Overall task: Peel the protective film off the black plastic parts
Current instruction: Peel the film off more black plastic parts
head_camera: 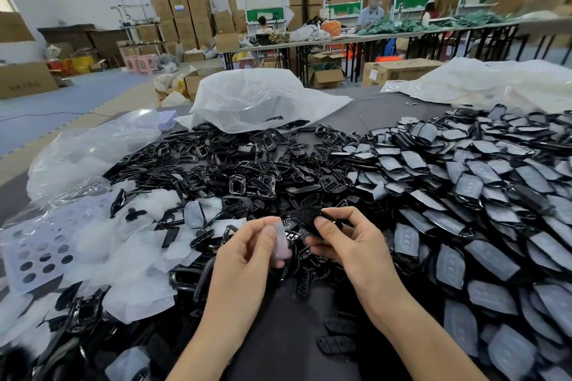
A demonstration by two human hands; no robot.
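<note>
Pinching the glossy black oval plastic part (309,220) in my right hand (349,244) steadies it against the pull. My left hand (247,247) grips the translucent film strip (282,241), seemingly peeled free, over the heaped surface (387,114).

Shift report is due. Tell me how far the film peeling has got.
Done: a pile of bare black parts lies mid-table, with loose peeled films heaped at the left. In hand: the right hand grips a black part while the left hand pinches a film strip. Remaining: a large heap of film-covered parts on the right.
</note>
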